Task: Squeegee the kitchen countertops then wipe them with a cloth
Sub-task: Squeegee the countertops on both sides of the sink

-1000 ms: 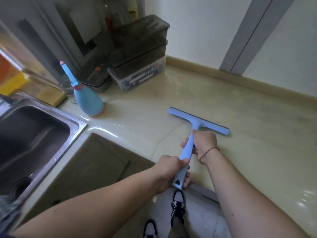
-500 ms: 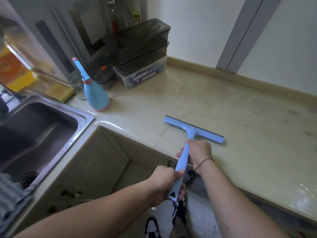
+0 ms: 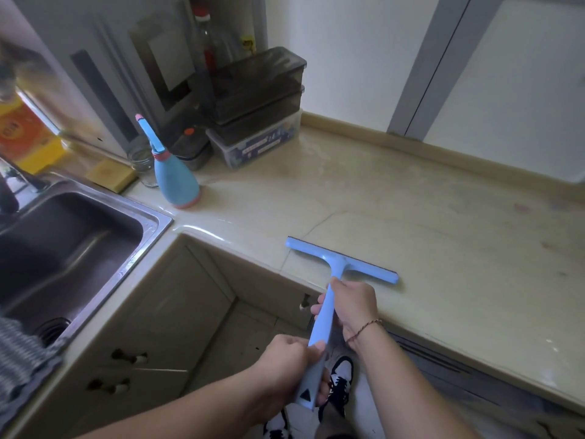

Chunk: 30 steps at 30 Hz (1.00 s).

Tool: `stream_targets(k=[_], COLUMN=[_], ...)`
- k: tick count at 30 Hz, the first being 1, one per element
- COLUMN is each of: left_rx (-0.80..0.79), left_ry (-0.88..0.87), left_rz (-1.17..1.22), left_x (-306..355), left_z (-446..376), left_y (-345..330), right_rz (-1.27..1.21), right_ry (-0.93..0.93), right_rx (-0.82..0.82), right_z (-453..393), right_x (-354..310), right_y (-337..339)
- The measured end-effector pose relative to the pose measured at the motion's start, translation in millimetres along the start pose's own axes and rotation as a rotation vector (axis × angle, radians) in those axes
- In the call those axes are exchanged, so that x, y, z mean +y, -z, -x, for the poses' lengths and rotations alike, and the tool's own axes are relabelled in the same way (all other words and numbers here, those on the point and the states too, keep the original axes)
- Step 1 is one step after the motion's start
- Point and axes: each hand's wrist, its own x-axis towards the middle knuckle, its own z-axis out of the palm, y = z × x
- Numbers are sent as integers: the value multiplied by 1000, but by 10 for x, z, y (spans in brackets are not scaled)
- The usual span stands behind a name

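A light blue squeegee [image 3: 340, 263] lies with its blade on the beige countertop [image 3: 427, 217], close to the front edge. My right hand [image 3: 354, 307] grips the handle just below the blade head. My left hand [image 3: 285, 367] holds the lower end of the handle, out over the floor. A grey striped cloth [image 3: 17, 362] hangs over the sink's near rim at the far left.
A steel sink [image 3: 63, 248] fills the left. A blue spray bottle [image 3: 174, 182], a glass jar [image 3: 142, 163], a yellow sponge [image 3: 109, 174] and stacked dark containers [image 3: 256, 99] stand at the back corner. Cabinet doors [image 3: 152, 327] and my shoes [image 3: 340, 380] show below the counter.
The squeegee has been pulled toward me across the countertop, from mid-counter to near the front edge. Both hands kept their grip and drew back with it.
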Motion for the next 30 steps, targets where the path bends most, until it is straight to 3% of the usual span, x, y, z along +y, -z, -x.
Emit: stream_targets(k=[7,14,18,23,30], left_rx=[-95,-189,-190,-149,-94], left_ry=[-43,-43,64,55,60], left_rz=[33,43,120,123,68], left_x=[396,1090,1607,2057,2229], left_z=[-216,-961,-1476,-2050,-2426], left_y=[-417,-1424,-1984,-2464,-2717], right_rz=[-22,-21,24,62,37], right_ry=[121,183,208,178,139], right_rx=[15,70,76,56,47], right_z=[-134,-1042,-1754,-2461,-2976], right_x=[-564,-1368,-1847,-2313,-2424], right_y=[356,1177,1594,1901,2082])
